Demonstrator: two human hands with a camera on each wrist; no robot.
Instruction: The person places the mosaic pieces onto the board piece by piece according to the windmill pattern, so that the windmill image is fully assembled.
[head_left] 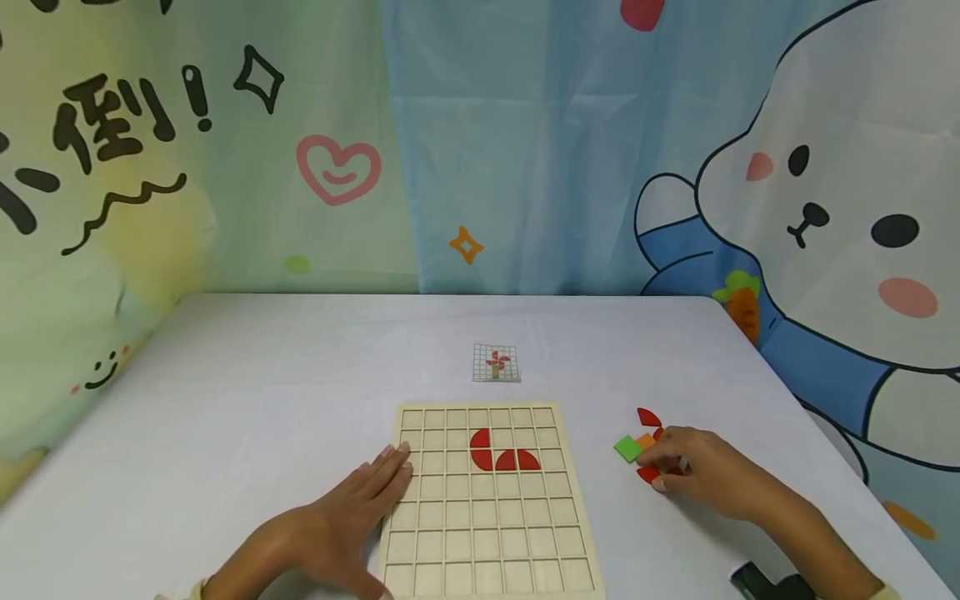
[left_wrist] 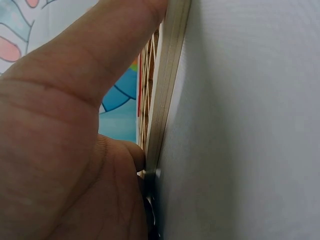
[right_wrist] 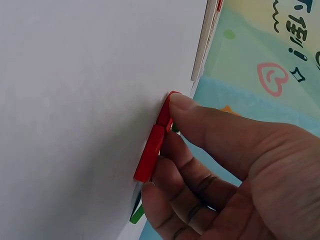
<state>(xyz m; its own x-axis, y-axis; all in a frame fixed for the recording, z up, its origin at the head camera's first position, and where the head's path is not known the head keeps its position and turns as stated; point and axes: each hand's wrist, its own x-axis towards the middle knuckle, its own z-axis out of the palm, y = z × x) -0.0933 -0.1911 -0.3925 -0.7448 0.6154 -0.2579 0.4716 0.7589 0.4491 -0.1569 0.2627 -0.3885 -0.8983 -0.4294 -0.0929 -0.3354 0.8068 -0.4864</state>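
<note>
A wooden grid board [head_left: 495,533] lies flat on the table in the head view. Red quarter-circle pieces [head_left: 481,450] sit in its upper cells. My left hand [head_left: 341,521] rests along the board's left edge with straight fingers, the thumb near the lower corner; in the left wrist view it touches the board's side [left_wrist: 167,75]. Beside the board, my right hand [head_left: 701,467] pinches a red quarter-circle piece [head_left: 648,474] between thumb and fingertips, low over the table. Another red piece [right_wrist: 150,155] shows by the fingers in the right wrist view. The hand partly hides the pieces under it.
Near the right hand lie a green square [head_left: 628,448], an orange piece [head_left: 646,441] and a red piece [head_left: 648,417]. A small gridded card with a red flower picture [head_left: 497,363] lies beyond the board. A black object [head_left: 772,583] is at the lower right.
</note>
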